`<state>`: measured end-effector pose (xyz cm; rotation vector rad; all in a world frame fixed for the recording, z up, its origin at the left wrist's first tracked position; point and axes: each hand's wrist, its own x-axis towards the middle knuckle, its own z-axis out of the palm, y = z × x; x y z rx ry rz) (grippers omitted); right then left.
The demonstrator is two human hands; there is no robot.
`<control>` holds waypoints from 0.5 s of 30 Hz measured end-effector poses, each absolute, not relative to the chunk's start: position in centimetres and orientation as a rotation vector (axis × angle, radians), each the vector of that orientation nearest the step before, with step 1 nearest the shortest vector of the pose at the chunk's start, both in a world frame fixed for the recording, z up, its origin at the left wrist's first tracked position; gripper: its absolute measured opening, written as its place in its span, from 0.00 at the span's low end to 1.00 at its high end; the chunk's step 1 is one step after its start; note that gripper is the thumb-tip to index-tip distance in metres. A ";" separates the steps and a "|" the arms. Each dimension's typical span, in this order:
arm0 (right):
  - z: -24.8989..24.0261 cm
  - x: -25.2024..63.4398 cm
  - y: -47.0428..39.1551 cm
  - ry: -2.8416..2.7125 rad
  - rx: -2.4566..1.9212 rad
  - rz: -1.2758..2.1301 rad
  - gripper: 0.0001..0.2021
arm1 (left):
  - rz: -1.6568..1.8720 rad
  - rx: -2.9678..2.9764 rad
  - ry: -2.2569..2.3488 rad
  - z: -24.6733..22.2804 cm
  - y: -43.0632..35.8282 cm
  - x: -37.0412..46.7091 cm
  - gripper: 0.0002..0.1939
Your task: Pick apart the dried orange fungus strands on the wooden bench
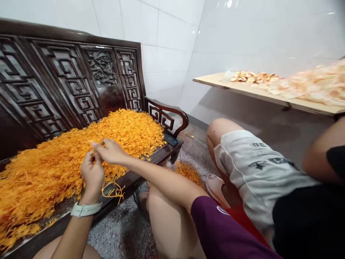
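Note:
A long heap of orange, stringy pieces (134, 127) covers the seat of a dark carved wooden bench. Over its front part my two hands meet, fingertips close together. My left hand (92, 172), with a pale watch on the wrist, has its thumb and fingers pinched; what lies between them is too small to tell. My right hand (109, 151) also pinches, just above and to the right of the left fingers, its hold hidden. A thin looped orange strand (114, 190) hangs below my hands, by the bench's front edge.
The bench's curved armrest (172, 111) stands at its right end, with a dark phone (170, 139) beside it. More orange strands (188, 173) lie on the floor. A seated person in pale shorts (250, 162) is at the right, below a wooden board (210, 82) bearing pale pieces.

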<state>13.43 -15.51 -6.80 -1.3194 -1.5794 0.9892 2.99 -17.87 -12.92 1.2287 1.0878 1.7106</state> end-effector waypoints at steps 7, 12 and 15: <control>-6.6 20.8 -16.4 -1.246 -1.017 1.078 0.19 | 1.274 1.131 0.726 -6.7 -19.1 8.6 0.23; -5.1 20.9 -15.7 -1.114 -0.935 1.002 0.13 | 1.274 1.009 0.726 -3.5 -18.6 10.2 0.20; -4.6 20.6 -14.9 -1.093 -0.942 0.862 0.16 | 1.343 0.974 0.691 -3.1 -17.5 10.2 0.16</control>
